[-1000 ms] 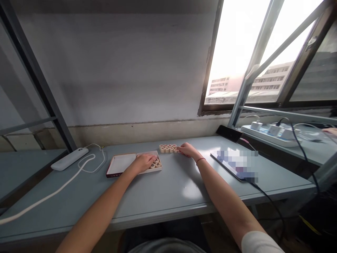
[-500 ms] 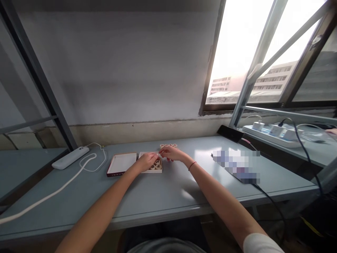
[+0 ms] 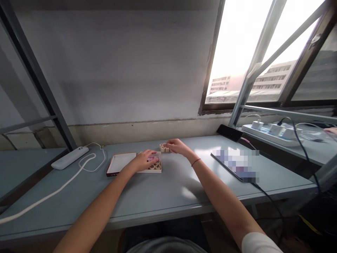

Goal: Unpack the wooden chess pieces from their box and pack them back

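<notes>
A small white-walled box [image 3: 161, 168] holds round Chinese chess pieces [image 3: 154, 166] with dark characters, some hidden under my left hand. My left hand [image 3: 143, 161] lies over this box with its fingers apart, and a reddish-white patch shows beneath them. Behind the box, toward the wall, stand more round pieces [image 3: 162, 148] in a row. My right hand [image 3: 177, 146] is at the right end of that row, its fingers closed round a piece there. The box's lid [image 3: 122, 162], white inside with a dark red edge, lies left of the box.
A white power bank [image 3: 70, 158] with a cable lies at the left. On the right of the desk [image 3: 163, 196] is a blurred-out device [image 3: 234, 165], with a dark phone [image 3: 229, 133] behind it. A power strip [image 3: 271, 135] sits beyond the metal frame, near another person's hand [image 3: 331, 130].
My right hand has moved from the box's right edge back to the row of pieces. My left hand has shifted slightly left and its fingers have spread, showing more of the box's contents.
</notes>
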A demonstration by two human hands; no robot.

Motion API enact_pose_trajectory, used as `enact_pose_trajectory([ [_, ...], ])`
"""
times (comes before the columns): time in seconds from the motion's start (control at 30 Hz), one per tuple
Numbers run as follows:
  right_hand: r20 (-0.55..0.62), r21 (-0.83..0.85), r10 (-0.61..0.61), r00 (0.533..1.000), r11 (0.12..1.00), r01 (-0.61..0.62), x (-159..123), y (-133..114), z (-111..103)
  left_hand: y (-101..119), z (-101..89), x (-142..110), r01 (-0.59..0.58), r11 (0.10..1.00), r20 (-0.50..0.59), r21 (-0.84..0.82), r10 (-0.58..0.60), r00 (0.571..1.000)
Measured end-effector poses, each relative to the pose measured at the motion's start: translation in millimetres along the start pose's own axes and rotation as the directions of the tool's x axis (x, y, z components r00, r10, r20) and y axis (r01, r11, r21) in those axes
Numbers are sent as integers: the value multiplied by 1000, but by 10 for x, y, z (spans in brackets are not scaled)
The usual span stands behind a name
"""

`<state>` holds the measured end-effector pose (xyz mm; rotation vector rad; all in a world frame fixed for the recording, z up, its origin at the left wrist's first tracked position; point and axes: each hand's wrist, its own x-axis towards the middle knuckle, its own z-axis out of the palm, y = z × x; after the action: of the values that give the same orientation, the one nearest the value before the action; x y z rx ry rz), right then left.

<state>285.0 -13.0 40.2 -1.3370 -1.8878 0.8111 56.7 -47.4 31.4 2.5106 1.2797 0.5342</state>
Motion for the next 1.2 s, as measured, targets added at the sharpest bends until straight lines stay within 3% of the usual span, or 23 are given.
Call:
enact_pose_trajectory([
  [0.07, -63, 44, 99, 993, 994, -96, 0, 95, -148, -52, -61, -50, -8, 995, 121, 96, -4, 993],
  [0.17, -51, 43, 233, 971, 972, -231, 2, 272, -300, -99, -108, -92, -52, 987, 252, 151, 12, 968],
  [0.47, -89, -76, 415, 905, 903, -422, 44, 520, -285, -22, -21, -74, -21, 978, 221, 210, -27, 975],
  [0.63, -83, -129, 388, 918, 909, -396, 47, 557, -278, -44, 41, -65, -10, 972, 208, 234, -40, 977],
  [0.73, -71, -259, 338, 939, 902, -344, 41, 556, -275, -50, 57, -66, -9, 973, 203, 229, -39, 978],
  [0.97, -132, -557, 212, 968, 792, -249, 94, 567, -158, 9, 67, -77, 31, 970, 182, 241, -76, 980],
  [1.2, -129, -574, 217, 968, 780, -251, 69, 485, -180, 17, 122, -66, 21, 974, 115, 227, -48, 992],
])
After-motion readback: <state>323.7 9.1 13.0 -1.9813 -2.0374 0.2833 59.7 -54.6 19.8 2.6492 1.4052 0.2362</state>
